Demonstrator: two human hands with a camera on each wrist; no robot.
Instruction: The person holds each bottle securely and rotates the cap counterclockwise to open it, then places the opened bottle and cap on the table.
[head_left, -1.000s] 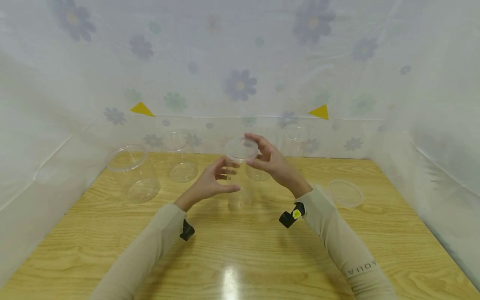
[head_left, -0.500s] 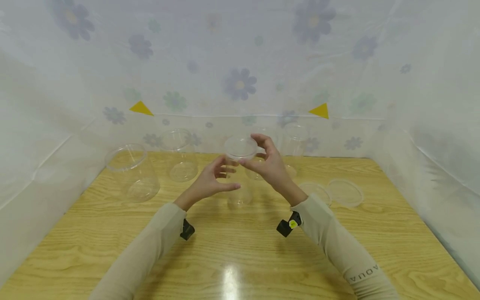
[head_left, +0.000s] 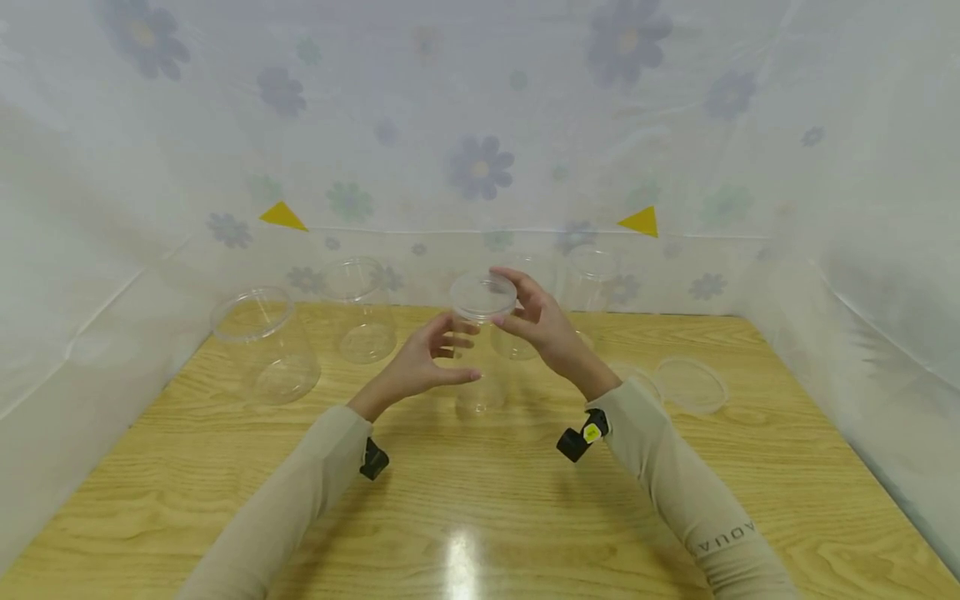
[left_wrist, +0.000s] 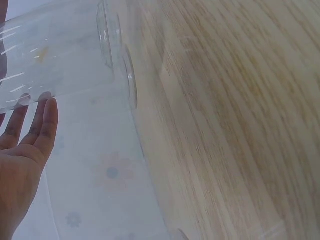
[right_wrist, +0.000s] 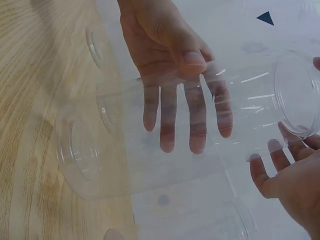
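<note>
A tall clear plastic jar (head_left: 480, 367) stands on the wooden table (head_left: 480, 500) at the centre. My left hand (head_left: 442, 354) grips its body from the left, thumb in front and fingers behind. The right wrist view shows the left hand (right_wrist: 175, 65) through the clear jar (right_wrist: 150, 135). A clear round lid (head_left: 483, 294) sits on the jar's mouth, and my right hand (head_left: 525, 312) grips its rim with thumb and fingers. In the left wrist view, the fingertips (left_wrist: 45, 107) touch the jar (left_wrist: 50, 55).
A wide clear jar (head_left: 262, 342) and a narrower one (head_left: 363, 308) stand at the back left. More clear jars (head_left: 592, 283) stand behind my right hand. Two loose lids (head_left: 690, 383) lie on the table at the right. Flowered plastic sheeting walls in the table.
My right hand has turned about the lid, its wrist dropping towards me and then coming back up. The jar and my left hand have stayed where they were.
</note>
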